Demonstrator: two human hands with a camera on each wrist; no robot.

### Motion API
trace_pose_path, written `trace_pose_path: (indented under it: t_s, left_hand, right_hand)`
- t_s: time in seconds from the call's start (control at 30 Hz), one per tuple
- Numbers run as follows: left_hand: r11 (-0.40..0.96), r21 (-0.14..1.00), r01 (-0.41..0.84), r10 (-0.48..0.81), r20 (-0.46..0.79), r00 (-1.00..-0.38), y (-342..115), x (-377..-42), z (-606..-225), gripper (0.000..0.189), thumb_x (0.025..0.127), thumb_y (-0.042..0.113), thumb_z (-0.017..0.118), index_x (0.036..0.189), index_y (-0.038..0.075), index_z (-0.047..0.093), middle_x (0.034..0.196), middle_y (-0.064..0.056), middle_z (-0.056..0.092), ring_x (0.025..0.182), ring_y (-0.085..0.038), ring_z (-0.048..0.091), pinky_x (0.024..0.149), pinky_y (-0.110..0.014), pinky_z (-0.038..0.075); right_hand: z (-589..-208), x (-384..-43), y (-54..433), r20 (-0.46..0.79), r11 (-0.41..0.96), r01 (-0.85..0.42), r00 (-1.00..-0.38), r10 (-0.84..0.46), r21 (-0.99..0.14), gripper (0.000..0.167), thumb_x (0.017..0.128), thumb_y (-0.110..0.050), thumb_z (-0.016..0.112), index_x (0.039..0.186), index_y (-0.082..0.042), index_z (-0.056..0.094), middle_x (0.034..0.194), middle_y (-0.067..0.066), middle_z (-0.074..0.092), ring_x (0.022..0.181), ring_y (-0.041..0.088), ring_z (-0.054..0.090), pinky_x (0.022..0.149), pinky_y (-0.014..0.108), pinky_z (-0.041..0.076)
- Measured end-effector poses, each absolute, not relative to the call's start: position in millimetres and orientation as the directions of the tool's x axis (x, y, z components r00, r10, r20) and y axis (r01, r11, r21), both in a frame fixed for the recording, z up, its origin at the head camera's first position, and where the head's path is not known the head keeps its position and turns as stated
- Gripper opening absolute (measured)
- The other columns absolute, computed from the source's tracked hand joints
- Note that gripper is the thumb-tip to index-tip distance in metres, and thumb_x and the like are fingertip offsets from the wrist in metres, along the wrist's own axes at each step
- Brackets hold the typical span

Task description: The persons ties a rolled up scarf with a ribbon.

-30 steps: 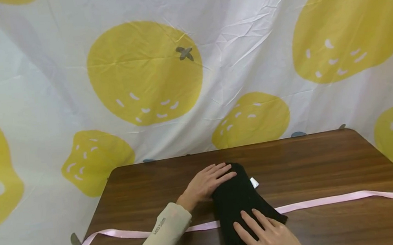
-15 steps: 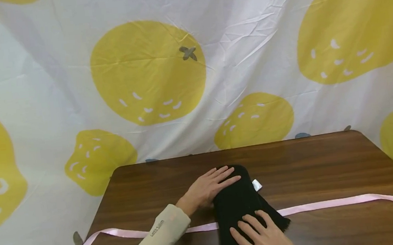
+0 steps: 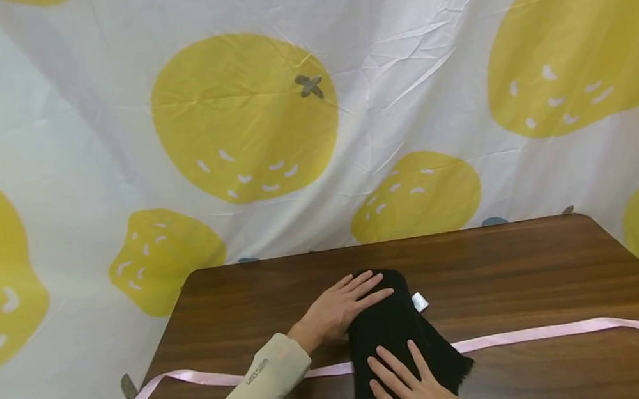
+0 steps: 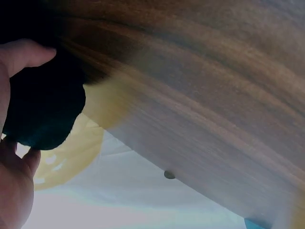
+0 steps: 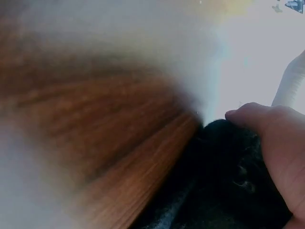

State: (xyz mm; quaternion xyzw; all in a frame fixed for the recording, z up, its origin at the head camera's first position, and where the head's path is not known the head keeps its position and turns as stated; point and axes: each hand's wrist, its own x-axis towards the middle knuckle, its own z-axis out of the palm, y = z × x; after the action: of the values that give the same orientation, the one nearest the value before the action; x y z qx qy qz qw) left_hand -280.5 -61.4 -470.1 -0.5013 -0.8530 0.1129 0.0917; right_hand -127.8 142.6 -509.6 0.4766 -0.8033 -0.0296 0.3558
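Note:
A folded black scarf [image 3: 386, 328] lies lengthwise on the table, with a frayed edge at its lower right and a white tag [image 3: 420, 302] on its right side. My left hand [image 3: 335, 307] rests on its far end, fingers straight across the cloth. On the near part my right hand [image 3: 407, 387] lies with fingers spread flat. In the left wrist view the thumb [image 4: 35, 53] reaches over the scarf's dark cloth [image 4: 47, 102]. The right wrist view shows the right thumb [image 5: 252, 114] touching the edge of the bunched cloth [image 5: 228, 171]. The scarf's near end is cut off by the frame.
A pink ribbon [image 3: 540, 333] runs across the brown wooden table [image 3: 505, 271], passing beneath the scarf. Behind the table hangs a white curtain [image 3: 277, 236] printed with yellow lemons. The table's far edge meets the curtain.
My right hand has shifted slightly left over the scarf, its fingers now spread wider. The left hand stays at the far end. The head view has turned a little.

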Motion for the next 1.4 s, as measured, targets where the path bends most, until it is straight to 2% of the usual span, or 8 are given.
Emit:
trace_pose_path:
  t_s: [0.23, 0.43, 0.53, 0.67, 0.8, 0.93, 1.1, 1.4]
  left_hand:
    - [0.48, -0.297, 0.825, 0.87, 0.037, -0.492, -63.1, -277.9, -470.5, 0.127, 0.067, 0.051, 0.088, 0.16, 0.026, 0.005, 0.167, -0.003, 0.007, 0.153, -0.022, 0.011, 0.121, -0.041, 0.017]
    - [0.482, -0.325, 0.814, 0.871, 0.075, -0.485, -64.2, -274.4, -469.5, 0.101, 0.085, 0.033, 0.079, 0.16, 0.023, 0.011, 0.167, -0.004, 0.011, 0.152, -0.022, 0.016, 0.121, -0.041, 0.02]
    - [0.485, -0.344, 0.804, 0.869, 0.087, -0.487, -64.6, -272.5, -468.0, 0.094, 0.089, 0.028, 0.075, 0.16, 0.023, 0.013, 0.166, -0.005, 0.013, 0.151, -0.023, 0.018, 0.12, -0.041, 0.021]
    - [0.496, -0.36, 0.79, 0.859, 0.069, -0.508, -66.2, -270.1, -465.8, 0.101, 0.086, 0.035, 0.077, 0.16, 0.023, 0.01, 0.166, -0.005, 0.012, 0.152, -0.023, 0.018, 0.121, -0.042, 0.02]
    - [0.51, -0.361, 0.781, 0.849, 0.064, -0.525, -68.7, -268.1, -463.6, 0.112, 0.079, 0.044, 0.082, 0.16, 0.024, 0.008, 0.166, -0.005, 0.013, 0.152, -0.022, 0.016, 0.121, -0.043, 0.02]
    - [0.516, -0.351, 0.781, 0.847, 0.071, -0.527, -71.1, -266.6, -462.1, 0.118, 0.074, 0.047, 0.085, 0.16, 0.025, 0.008, 0.166, -0.005, 0.013, 0.152, -0.022, 0.017, 0.121, -0.043, 0.021]
    - [0.529, -0.336, 0.779, 0.84, 0.076, -0.537, -72.7, -264.5, -461.6, 0.116, 0.075, 0.045, 0.085, 0.16, 0.025, 0.008, 0.166, -0.005, 0.015, 0.151, -0.022, 0.018, 0.12, -0.043, 0.021]
    - [0.568, -0.249, 0.784, 0.823, 0.185, -0.537, -83.5, -265.9, -463.7, 0.102, 0.079, 0.034, 0.083, 0.158, 0.023, 0.02, 0.162, -0.009, 0.027, 0.147, -0.025, 0.029, 0.118, -0.044, 0.028]
  right_hand:
    - [-507.7, -124.8, 140.6, 0.502, 0.552, -0.713, -0.317, -0.804, 0.433, 0.062, 0.101, -0.064, 0.021, 0.128, -0.018, 0.053, 0.155, 0.02, 0.027, 0.151, 0.039, 0.003, 0.115, 0.064, -0.009]
    - [-505.1, -123.5, 139.7, 0.492, 0.544, -0.72, -0.318, -0.811, 0.431, 0.062, 0.101, -0.064, 0.022, 0.127, -0.018, 0.055, 0.16, 0.021, 0.017, 0.151, 0.039, 0.0, 0.114, 0.064, -0.01]
    - [-503.2, -123.1, 139.4, 0.489, 0.542, -0.727, -0.321, -0.811, 0.422, 0.063, 0.102, -0.063, 0.021, 0.128, -0.018, 0.055, 0.163, 0.021, 0.01, 0.152, 0.039, -0.002, 0.114, 0.064, -0.012]
    - [-499.0, -121.8, 138.4, 0.491, 0.548, -0.733, -0.333, -0.805, 0.403, 0.062, 0.102, -0.064, 0.022, 0.128, -0.019, 0.056, 0.155, 0.017, 0.029, 0.152, 0.036, -0.003, 0.115, 0.061, -0.013]
    - [-494.6, -121.2, 136.9, 0.509, 0.556, -0.741, -0.337, -0.792, 0.375, 0.06, 0.101, -0.065, 0.024, 0.126, -0.02, 0.056, 0.143, 0.012, 0.044, 0.15, 0.033, 0.01, 0.116, 0.059, -0.013]
    - [-491.8, -121.3, 136.1, 0.535, 0.56, -0.752, -0.331, -0.777, 0.348, 0.06, 0.1, -0.065, 0.023, 0.127, -0.021, 0.055, 0.142, 0.012, 0.046, 0.143, 0.031, 0.021, 0.117, 0.057, -0.011]
    - [-489.4, -122.4, 136.3, 0.557, 0.561, -0.761, -0.324, -0.764, 0.325, 0.062, 0.1, -0.067, 0.022, 0.126, -0.021, 0.055, 0.141, 0.013, 0.046, 0.138, 0.03, 0.028, 0.118, 0.056, -0.01]
    - [-474.5, -134.2, 150.1, 0.547, 0.521, -0.836, -0.36, -0.756, 0.17, 0.074, 0.092, -0.075, 0.037, 0.131, -0.015, 0.055, 0.14, 0.017, 0.044, 0.131, 0.034, 0.035, 0.118, 0.042, -0.017]
